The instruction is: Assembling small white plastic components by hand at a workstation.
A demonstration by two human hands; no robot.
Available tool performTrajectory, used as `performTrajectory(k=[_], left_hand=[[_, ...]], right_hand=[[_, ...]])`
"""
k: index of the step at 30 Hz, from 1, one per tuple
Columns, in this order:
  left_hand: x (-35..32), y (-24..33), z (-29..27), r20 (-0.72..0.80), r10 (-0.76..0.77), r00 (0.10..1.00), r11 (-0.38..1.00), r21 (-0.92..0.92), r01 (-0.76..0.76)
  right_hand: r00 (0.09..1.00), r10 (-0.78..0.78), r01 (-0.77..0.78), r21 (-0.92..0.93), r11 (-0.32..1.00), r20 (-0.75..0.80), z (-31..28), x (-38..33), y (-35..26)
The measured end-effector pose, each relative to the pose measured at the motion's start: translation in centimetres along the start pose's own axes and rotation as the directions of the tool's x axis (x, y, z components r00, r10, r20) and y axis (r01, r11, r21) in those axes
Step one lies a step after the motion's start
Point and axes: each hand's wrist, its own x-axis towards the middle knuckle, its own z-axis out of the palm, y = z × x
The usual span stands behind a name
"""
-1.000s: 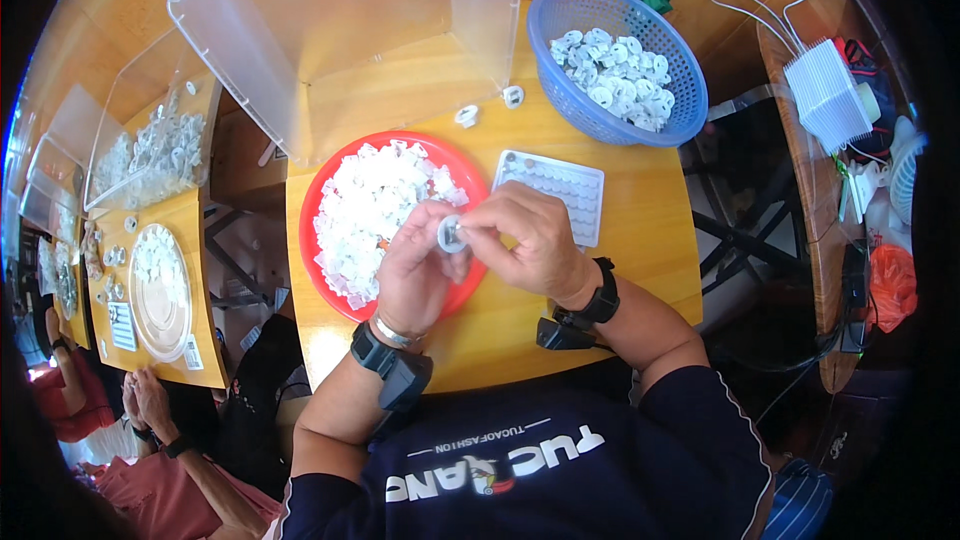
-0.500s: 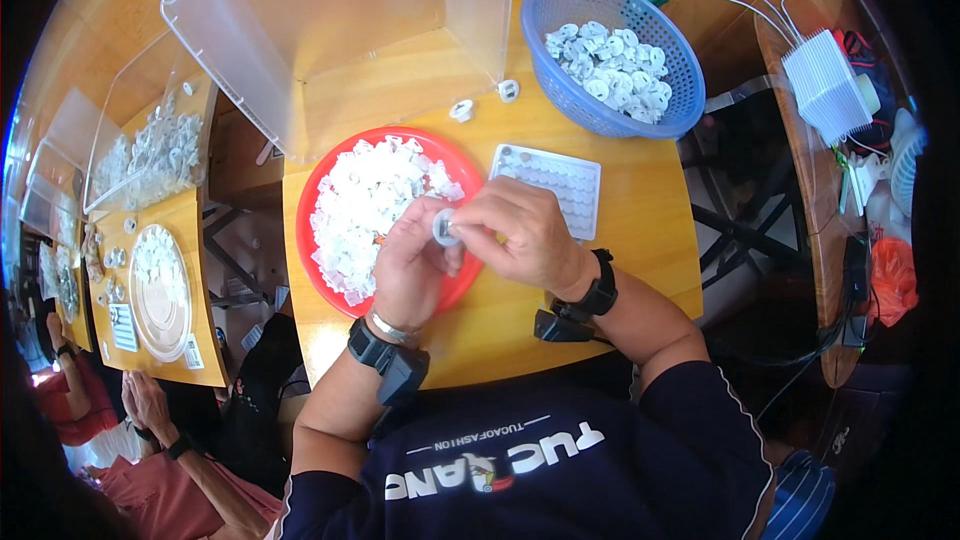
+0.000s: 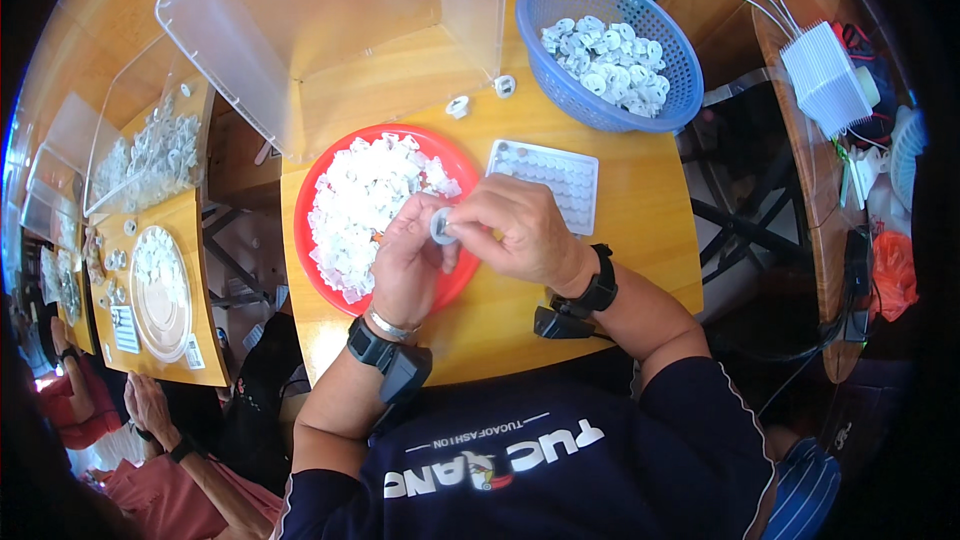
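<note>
Both my hands meet over the right rim of a red round tray heaped with small white plastic parts. My left hand and my right hand pinch one small white ring-shaped part between their fingertips. Just beyond my right hand lies a white rectangular grid tray with rows of small cells. Each wrist wears a black band.
A blue basket of white round parts stands at the back right. Two loose white parts lie near a clear plastic bin. At the left, a neighbouring desk holds more parts, with another person's hand below it.
My hands have stayed over the tray's right rim, turning the small white part between the fingertips; the view has shifted slightly.
</note>
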Motion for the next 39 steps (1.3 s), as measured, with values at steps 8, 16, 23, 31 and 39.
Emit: performTrajectory(k=[8,16,23,31,39], left_hand=[[0.0,0.0,0.2,-0.020,-0.010,1.000,1.000,-0.023,0.009],[0.2,-0.2,-0.3,0.030,-0.036,0.999,0.988,-0.149,0.040],[0.1,-0.1,-0.2,0.289,-0.068,0.955,0.913,-0.368,0.176],[-0.5,0.2,0.7,0.393,-0.067,0.917,0.928,-0.313,0.203],[-0.5,0.2,0.6,0.412,-0.023,0.911,0.929,-0.327,0.172]], right_hand=[[0.999,-0.016,0.016,-0.009,1.000,-0.051,0.3,-0.1,0.2],[0.984,0.169,-0.156,0.200,0.967,-0.052,0.3,-0.3,0.2],[0.960,0.249,-0.209,0.268,0.941,-0.127,-0.3,0.1,0.5],[0.982,0.122,-0.097,0.172,0.980,-0.143,-1.1,1.1,-0.3],[0.989,0.104,-0.094,0.098,0.991,-0.105,-2.5,0.7,-3.2]])
